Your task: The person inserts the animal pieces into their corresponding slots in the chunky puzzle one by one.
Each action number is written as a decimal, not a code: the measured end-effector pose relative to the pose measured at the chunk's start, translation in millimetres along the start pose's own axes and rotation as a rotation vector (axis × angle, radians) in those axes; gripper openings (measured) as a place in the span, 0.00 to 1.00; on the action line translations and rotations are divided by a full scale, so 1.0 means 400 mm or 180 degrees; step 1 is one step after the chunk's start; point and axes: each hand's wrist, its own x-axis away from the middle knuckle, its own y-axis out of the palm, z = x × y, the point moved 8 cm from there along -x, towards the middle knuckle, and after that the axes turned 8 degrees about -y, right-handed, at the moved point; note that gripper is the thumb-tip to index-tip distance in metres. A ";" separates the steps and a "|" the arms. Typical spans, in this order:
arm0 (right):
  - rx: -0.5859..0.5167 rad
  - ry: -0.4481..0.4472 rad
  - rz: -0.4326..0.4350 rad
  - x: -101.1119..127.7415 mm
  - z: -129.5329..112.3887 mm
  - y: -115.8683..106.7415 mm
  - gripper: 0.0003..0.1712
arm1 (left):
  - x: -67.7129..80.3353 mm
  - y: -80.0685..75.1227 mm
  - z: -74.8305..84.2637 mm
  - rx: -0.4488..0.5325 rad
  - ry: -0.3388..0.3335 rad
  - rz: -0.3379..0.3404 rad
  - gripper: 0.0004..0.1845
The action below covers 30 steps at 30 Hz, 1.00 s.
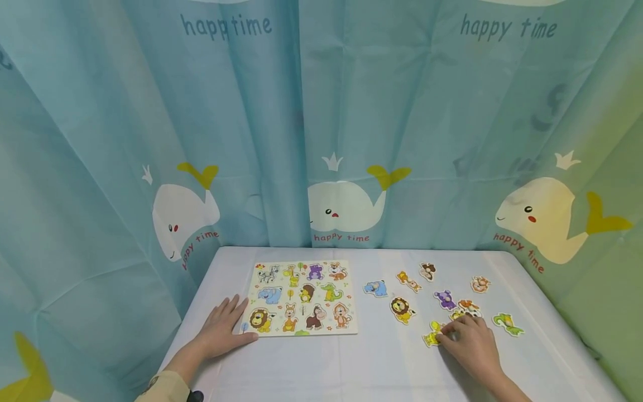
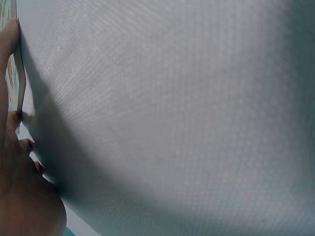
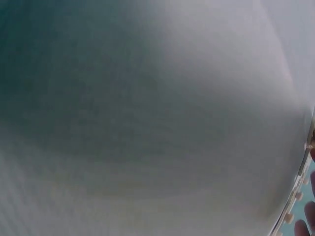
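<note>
Low in the frame, the left hand (image 1: 221, 329) lies flat on the white tablecloth (image 1: 321, 363), fingers spread and straight, its fingertips touching the lower left edge of the puzzle board (image 1: 301, 297). At lower right, the right hand (image 1: 469, 341) has its fingers curled down, pinching the knob of a yellow animal piece (image 1: 432, 334) that lies on the cloth. Just above that hand sit a purple piece (image 1: 445, 299) and a lion piece (image 1: 402, 309), with a blue elephant piece (image 1: 375, 288) further left and a green piece (image 1: 508, 323) to the right. Behind the table hangs a blue whale-print curtain (image 1: 321, 139). Both wrist views show little but blurred cloth.
</note>
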 end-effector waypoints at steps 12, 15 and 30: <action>-0.0028 -0.0035 -0.0039 -0.011 -0.009 0.002 0.06 | 0.000 0.001 -0.002 -0.0009 -0.0028 -0.0005 0.58; -0.0047 -0.0029 -0.0073 -0.011 -0.008 0.006 0.06 | 0.001 -0.001 -0.001 -0.0011 -0.0021 0.0008 0.58; -0.0322 0.0428 -0.0238 0.000 0.017 0.019 0.08 | 0.004 -0.003 0.003 0.0004 -0.0001 0.0017 0.58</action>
